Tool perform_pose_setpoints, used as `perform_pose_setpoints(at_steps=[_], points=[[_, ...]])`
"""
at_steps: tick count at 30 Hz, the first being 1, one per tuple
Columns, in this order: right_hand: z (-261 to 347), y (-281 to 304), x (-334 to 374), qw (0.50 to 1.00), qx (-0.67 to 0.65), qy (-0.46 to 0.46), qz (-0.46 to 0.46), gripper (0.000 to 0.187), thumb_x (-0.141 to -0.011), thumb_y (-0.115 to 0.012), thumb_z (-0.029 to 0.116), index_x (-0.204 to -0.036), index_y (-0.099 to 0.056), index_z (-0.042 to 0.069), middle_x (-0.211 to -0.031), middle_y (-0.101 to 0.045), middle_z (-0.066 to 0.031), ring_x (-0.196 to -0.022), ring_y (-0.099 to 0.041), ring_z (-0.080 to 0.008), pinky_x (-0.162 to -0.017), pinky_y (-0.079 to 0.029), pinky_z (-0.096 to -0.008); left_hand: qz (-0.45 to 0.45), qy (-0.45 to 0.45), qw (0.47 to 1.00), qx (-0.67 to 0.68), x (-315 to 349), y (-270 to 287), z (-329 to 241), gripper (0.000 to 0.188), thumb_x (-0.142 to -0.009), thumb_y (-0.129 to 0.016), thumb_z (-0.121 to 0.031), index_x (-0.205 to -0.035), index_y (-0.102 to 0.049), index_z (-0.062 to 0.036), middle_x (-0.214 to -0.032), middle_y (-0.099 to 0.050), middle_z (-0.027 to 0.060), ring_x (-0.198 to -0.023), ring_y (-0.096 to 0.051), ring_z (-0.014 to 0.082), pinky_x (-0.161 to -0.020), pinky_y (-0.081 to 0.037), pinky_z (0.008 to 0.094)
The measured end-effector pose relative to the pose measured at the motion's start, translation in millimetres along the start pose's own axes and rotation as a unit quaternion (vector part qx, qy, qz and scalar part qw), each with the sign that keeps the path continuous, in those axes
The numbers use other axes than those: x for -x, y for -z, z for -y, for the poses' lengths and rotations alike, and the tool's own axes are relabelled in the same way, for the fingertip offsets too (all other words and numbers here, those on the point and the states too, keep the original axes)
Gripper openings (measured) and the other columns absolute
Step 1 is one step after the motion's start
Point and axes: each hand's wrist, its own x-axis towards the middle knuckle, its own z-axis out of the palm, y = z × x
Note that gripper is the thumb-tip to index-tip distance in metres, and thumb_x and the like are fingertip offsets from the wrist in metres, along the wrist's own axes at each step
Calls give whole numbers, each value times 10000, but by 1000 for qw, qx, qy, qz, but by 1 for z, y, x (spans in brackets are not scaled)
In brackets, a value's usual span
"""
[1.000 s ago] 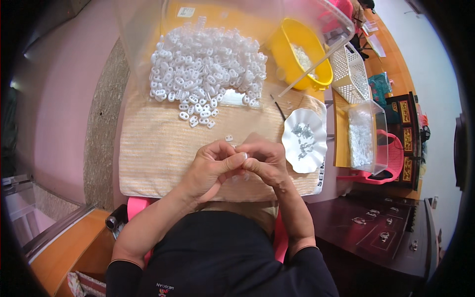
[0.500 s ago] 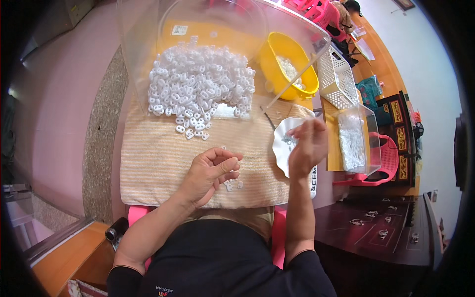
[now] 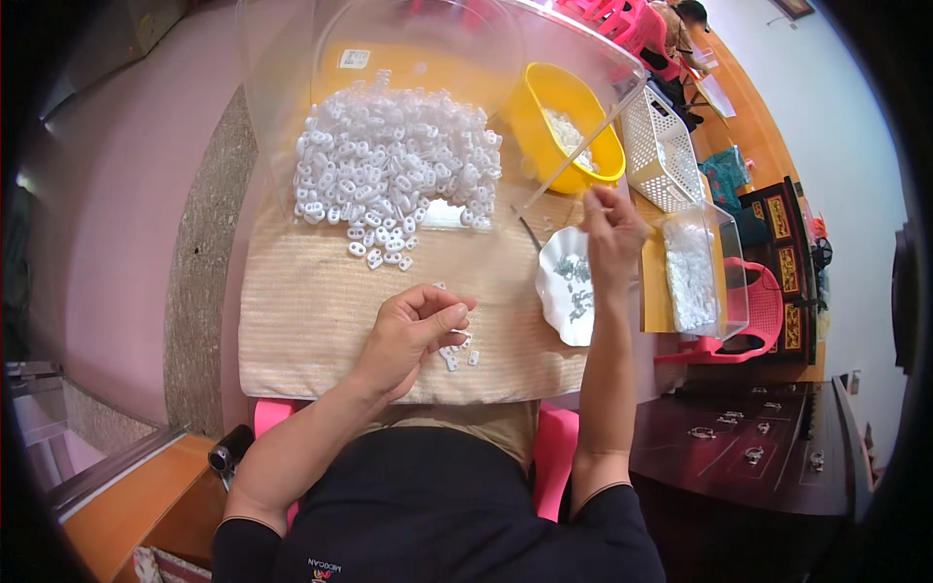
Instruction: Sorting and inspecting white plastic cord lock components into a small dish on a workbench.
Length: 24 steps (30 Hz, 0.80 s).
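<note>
My left hand (image 3: 413, 335) is held over the towel-covered tabletop (image 3: 301, 321), its thumb and fingers pinched together. Whatever they hold, if anything, is hidden. Under and beside its fingertips lie several small white plastic pieces (image 3: 451, 360). My right hand (image 3: 614, 233) is raised just short of the yellow basin (image 3: 601, 165), fingers closed in a pinch, with anything between them too small to make out. Close to its wrist is a white scalloped plate (image 3: 556, 313) with small grey metal-looking bits (image 3: 573, 277) on it. White pieces also fill the bottom of the basin.
A clear plastic bin (image 3: 277, 117) at the back holds a heap of white two-holed plastic pieces (image 3: 398, 155), spilling onto the towel. On the right stand a white perforated basket (image 3: 666, 160) and a clear box (image 3: 729, 282) with plastic-wrapped contents. A thin dark tool (image 3: 529, 233) lies by the plate.
My right hand has moved from over the plate away from me, toward the yellow basin, its fingers drawn together. My left hand keeps its pinch in nearly the same spot.
</note>
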Motion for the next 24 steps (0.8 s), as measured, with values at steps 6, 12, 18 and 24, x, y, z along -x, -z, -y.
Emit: perform_pose_setpoints(at_steps=[6, 12, 18, 24], points=[[15, -30, 60, 984, 53, 61, 160, 141, -810, -721, 88, -936, -678, 41, -768, -651, -84, -603, -592, -172, -558, -475, -297, 2, -6, 1000, -27, -3, 0, 4, 103, -893, -661, -85, -984, -619, -58, -1047, -671, 91, -835, -630, 106, -766, -542, 279], [26, -49, 62, 940, 242, 123, 205, 239, -802, -706, 188, -1023, -665, 110, -848, -657, -85, -694, -650, -275, -626, -511, -404, 4, -8, 1000, -27, -4, 0, 2, 101, -895, -659, -91, -982, -618, -58, -1027, -676, 81, -832, -628, 101, -760, -540, 274], [22, -61, 65, 903, 332, 155, 224, 209, -852, -631, 214, -1045, -629, 135, -900, -645, -96, -744, -657, -302, -638, -516, -433, 6, -9, 1000, -26, -1, -2, 1, 95, -896, -659, -90, -976, -617, -59, -1031, -674, 82, -832, -629, 102, -759, -541, 273], [18, -65, 70, 903, 327, 172, 217, 73, -874, -582, 158, -919, -591, 100, -852, -617, -103, -728, -650, -320, -607, -505, -440, 2, -9, 1000, -18, 2, 0, 4, 88, -897, -653, -80, -975, -618, -59, -1033, -673, 85, -831, -632, 108, -760, -545, 275]])
